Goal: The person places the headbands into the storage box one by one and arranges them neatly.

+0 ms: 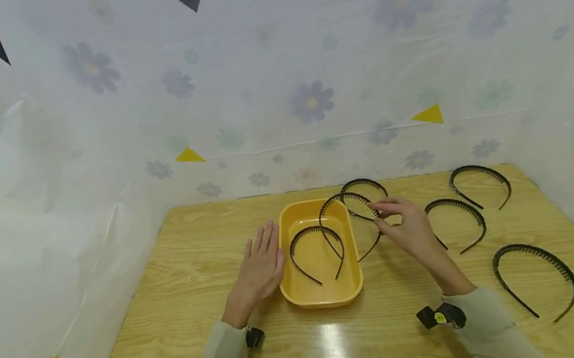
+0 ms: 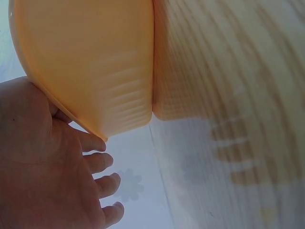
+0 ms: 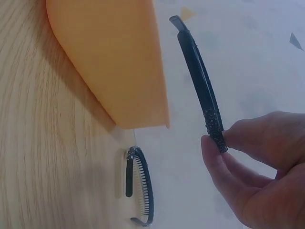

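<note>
I've got the right hand [image 1: 407, 227] pinching the headband [image 3: 196, 71] by one side, decent spot since it's probably light, springy and snappable, left hand [image 1: 262, 269] straight-fingered against the tub [image 1: 326, 302].

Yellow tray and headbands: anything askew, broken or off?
Nothing stands out. The yellow tray sits upright on the table, one headband is inside, the right hand pinches another, and four more on the table look whole. Hairline cracks would be too small to tell.
</note>
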A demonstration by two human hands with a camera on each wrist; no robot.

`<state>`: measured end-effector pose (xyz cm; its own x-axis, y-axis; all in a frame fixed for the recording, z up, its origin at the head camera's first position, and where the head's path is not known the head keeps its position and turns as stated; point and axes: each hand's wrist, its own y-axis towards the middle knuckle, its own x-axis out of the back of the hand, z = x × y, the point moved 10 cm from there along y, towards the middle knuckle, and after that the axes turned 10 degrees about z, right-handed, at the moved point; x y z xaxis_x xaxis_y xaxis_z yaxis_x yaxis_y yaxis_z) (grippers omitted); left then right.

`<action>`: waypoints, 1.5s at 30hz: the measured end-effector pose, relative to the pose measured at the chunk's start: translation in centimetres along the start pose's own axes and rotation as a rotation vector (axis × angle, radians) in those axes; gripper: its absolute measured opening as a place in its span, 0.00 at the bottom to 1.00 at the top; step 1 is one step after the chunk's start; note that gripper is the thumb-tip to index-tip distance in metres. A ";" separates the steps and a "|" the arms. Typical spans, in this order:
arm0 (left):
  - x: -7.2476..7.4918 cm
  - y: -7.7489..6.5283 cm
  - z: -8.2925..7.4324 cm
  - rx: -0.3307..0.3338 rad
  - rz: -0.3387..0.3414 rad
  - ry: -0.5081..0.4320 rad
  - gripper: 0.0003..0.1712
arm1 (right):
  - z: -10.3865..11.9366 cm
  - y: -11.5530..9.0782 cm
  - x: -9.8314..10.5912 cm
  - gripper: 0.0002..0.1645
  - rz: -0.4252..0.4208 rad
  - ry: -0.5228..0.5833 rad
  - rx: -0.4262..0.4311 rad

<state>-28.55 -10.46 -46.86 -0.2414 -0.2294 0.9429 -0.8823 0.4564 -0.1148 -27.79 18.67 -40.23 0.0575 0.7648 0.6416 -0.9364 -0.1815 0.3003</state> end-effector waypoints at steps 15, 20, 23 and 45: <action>-0.1 0.2 0.0 0.023 0.019 0.006 0.34 | 1.6 1.0 -1.7 0.17 0.002 0.011 0.049; 0.0 0.2 0.0 0.023 0.020 0.007 0.34 | 1.8 1.3 -2.3 0.18 0.030 0.044 0.020; 0.0 0.1 -0.1 0.028 0.024 0.013 0.34 | 2.1 1.4 -2.8 0.18 0.036 0.040 0.021; 0.3 0.0 -0.2 0.028 0.024 0.034 0.35 | 3.9 2.7 -7.7 0.19 0.138 -0.106 0.098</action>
<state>-28.56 -10.37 -46.58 -0.2490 -0.1894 0.9498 -0.8876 0.4370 -0.1456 -29.42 9.86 -41.56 -0.0283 0.6603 0.7505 -0.9001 -0.3433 0.2681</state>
